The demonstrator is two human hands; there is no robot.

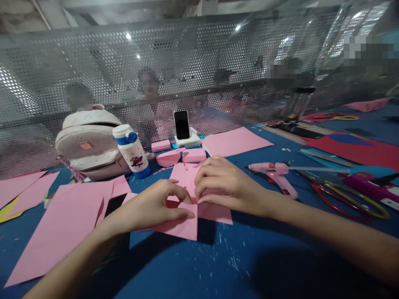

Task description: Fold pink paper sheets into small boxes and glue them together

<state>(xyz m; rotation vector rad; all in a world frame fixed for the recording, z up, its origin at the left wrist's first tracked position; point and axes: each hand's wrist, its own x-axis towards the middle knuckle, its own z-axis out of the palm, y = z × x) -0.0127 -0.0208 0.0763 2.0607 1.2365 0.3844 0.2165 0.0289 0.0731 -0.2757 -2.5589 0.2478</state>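
A piece of pink paper (187, 226) lies folded on the blue table (224, 261) in front of me. My left hand (156, 205) rests on its left part, thumb and fingers pinched on a fold. My right hand (224, 182) presses on its right part, fingers curled and closed on the paper edge. Both hands meet near the middle of the sheet.
Large pink sheets (62, 224) lie left. A white backpack (89, 145), a water bottle (132, 151), a phone on a stand (182, 124) and small pink folded boxes (193, 155) sit behind. A pink glue gun (276, 174) and scissors (349, 197) lie right. A perforated metal screen (199, 66) backs the table.
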